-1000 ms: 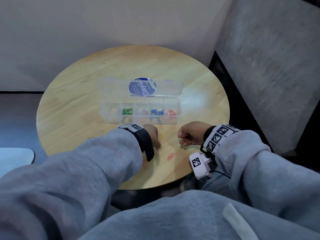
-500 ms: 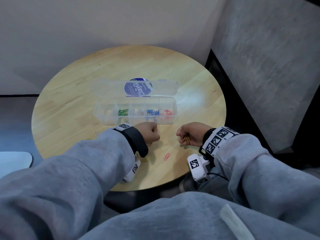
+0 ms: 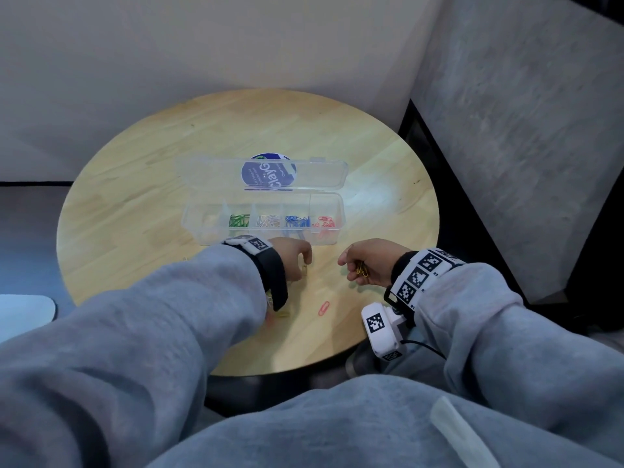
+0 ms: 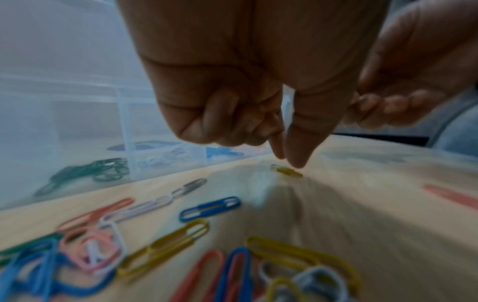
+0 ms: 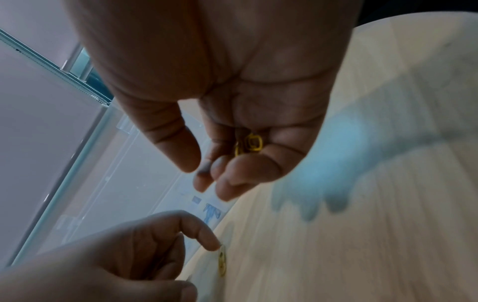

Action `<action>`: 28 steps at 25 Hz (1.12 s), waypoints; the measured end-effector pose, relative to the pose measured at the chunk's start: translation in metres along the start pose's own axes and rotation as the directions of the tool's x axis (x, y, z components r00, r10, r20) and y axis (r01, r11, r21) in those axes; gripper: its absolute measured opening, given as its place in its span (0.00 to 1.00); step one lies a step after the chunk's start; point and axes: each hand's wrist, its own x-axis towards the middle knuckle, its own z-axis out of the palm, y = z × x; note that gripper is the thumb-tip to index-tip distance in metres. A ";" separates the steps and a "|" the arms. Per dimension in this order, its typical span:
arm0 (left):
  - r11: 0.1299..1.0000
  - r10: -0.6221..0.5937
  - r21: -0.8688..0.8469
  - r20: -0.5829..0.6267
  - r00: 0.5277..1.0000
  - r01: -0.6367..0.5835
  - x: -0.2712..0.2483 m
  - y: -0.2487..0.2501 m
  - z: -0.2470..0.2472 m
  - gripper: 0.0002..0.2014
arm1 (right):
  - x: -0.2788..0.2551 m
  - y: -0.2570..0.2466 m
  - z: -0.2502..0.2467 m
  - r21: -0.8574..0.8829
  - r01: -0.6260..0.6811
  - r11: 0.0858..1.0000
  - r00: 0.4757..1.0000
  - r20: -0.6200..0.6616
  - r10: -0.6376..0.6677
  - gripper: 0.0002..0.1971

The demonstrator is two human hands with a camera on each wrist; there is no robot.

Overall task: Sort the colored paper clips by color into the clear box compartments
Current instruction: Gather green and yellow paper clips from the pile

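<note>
Several loose clips (image 4: 165, 251) lie heaped on the table (image 3: 141, 217) under the left wrist: blue, yellow, pink, white and green, tangled together, with one blue clip (image 4: 210, 208) apart from the heap, its long axis running left to right in the left wrist view. One red clip (image 3: 323, 308) lies alone on the wood between the two arms, nearer the table's front edge, angled slightly off upright in the head view. Beyond the hands stands the box (image 3: 216, 238), its lid (image 3: 332, 173) folded back flat behind it, a round blue label showing through the lid. Its compartments hold green, white, blue and red clips from left to right; what the leftmost one holds cannot be told.

Left hand (image 3: 292, 258) has its fingers curled under, index finger and thumb pointing down at a yellow clip (image 4: 286, 170) that lies flat on the table just in front of the box; whether the tips touch it cannot be told. Right hand (image 3: 369, 261) is cupped, fingers curled round a small bunch of yellow clips (image 5: 249, 144) in its palm.
</note>
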 end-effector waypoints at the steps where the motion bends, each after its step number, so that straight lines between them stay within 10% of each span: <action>1: 0.996 -0.006 0.091 0.029 1.000 0.003 0.003 -0.001 0.000 0.18 | -0.001 0.000 0.000 -0.007 -0.004 1.000 1.000 0.005 0.004 0.10; 10: 0.969 -0.010 0.245 0.108 0.994 -0.017 0.013 -0.002 0.006 0.03 | 0.005 0.003 0.005 -0.254 0.011 0.967 0.998 0.057 0.003 0.09; 16: 0.967 -0.151 -0.214 -0.032 0.988 0.141 -0.015 -0.036 0.005 0.08 | 0.007 0.001 0.031 -0.406 0.029 0.913 0.992 0.126 0.024 0.06; 22: 0.554 -0.298 -0.821 -0.042 0.954 0.137 -0.043 -0.083 0.000 0.14 | 0.006 -0.002 0.059 -0.499 0.130 0.857 0.984 0.171 -0.050 0.05; 28: 0.306 -0.410 -0.948 -0.047 0.911 0.089 -0.065 -0.105 0.004 0.15 | 0.005 -0.002 0.085 -0.761 0.155 0.630 0.985 0.067 -0.161 0.08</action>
